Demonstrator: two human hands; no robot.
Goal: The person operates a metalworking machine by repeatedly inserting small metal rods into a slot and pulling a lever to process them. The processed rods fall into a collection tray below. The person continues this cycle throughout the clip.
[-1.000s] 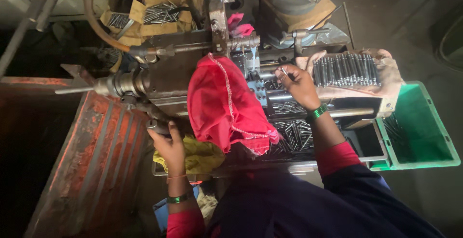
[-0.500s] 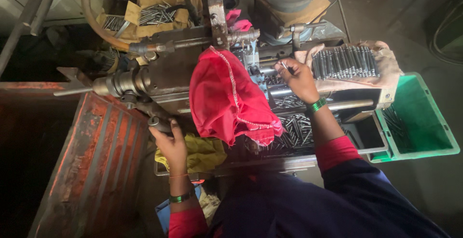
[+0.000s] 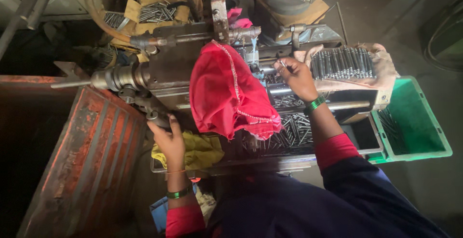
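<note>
My left hand (image 3: 166, 139) grips a dark lever knob (image 3: 155, 115) low on the left side of a grey metal machine (image 3: 164, 72). My right hand (image 3: 295, 75) reaches into the machine's middle and pinches a thin metal pin (image 3: 281, 62) between thumb and fingers. A red cloth (image 3: 226, 93) hangs over the machine between the two hands. A row of metal pins (image 3: 342, 63) lies on a pale cloth just right of my right hand. Several loose pins (image 3: 294, 125) fill the tray below it.
A green plastic crate (image 3: 436, 139) with a few pins stands at the right. A rusty red metal bin (image 3: 82, 161) sits at the left. A yellow rag (image 3: 197, 149) lies by my left hand. Cardboard with more pins (image 3: 154, 11) rests behind the machine.
My right hand has shifted a little deeper towards the machine's middle with the pin. My left hand stays on the lever knob.
</note>
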